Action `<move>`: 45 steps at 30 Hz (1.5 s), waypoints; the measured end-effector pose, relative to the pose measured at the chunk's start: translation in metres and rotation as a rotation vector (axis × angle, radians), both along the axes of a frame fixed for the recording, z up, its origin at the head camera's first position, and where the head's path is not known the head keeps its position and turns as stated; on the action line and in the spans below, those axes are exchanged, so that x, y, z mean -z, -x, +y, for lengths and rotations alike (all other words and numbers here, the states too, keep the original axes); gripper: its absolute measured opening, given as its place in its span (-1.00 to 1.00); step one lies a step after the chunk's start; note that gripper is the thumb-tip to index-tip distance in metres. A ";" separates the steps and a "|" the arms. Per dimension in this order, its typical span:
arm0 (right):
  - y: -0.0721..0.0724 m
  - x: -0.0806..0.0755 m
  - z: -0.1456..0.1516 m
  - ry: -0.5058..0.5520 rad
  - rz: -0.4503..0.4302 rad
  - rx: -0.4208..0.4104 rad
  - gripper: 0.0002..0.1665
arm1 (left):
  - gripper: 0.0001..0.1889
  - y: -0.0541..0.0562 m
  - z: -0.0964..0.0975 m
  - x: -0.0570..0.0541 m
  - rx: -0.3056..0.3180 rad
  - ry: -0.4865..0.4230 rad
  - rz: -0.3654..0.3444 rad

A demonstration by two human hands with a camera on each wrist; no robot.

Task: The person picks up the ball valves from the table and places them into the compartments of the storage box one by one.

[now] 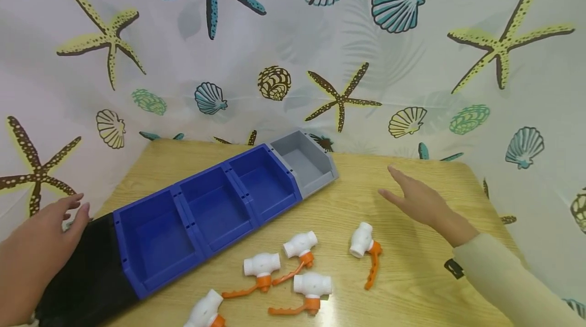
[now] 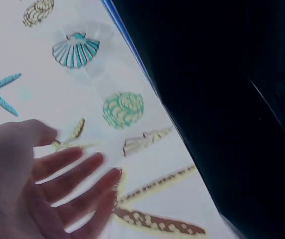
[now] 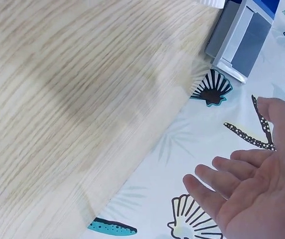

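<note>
My left hand hovers by the black bin at the left end of a row of bins, fingers relaxed and holding nothing. In the left wrist view the same hand shows loosely bent fingers beside the dark bin wall. Over the right side of the table my right hand is held with fingers extended and nothing in them. Nearest to it lies a white ball valve with an orange lever handle. Several more such valves lie to the left, among them one ball valve near the front.
Three blue bins and a grey bin continue the row diagonally to the back. A small black object is by the right sleeve. Behind the wooden table hangs a white cloth printed with shells and starfish.
</note>
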State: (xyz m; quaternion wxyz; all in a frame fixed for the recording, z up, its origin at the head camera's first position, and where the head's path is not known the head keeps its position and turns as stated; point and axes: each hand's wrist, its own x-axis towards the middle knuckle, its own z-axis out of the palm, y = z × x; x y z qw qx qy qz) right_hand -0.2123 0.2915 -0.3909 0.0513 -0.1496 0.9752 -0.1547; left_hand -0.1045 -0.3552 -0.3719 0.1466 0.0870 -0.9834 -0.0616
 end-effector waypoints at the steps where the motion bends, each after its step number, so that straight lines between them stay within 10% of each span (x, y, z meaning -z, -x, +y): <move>1: 0.002 0.000 -0.003 0.018 0.009 -0.004 -0.04 | -0.56 -0.002 -0.003 0.002 -0.017 -0.004 -0.016; 15: 0.029 0.018 -0.052 0.262 0.022 -0.034 -0.36 | -0.62 -0.019 -0.028 0.040 -0.305 -0.121 -0.056; 29: 0.051 0.025 -0.091 0.377 -0.002 -0.038 -0.48 | -0.59 -0.028 -0.051 0.075 -0.405 -0.287 0.003; 45: 0.068 0.033 -0.111 0.494 -0.030 0.009 -0.48 | -0.54 -0.034 -0.042 0.086 -0.653 -0.282 0.039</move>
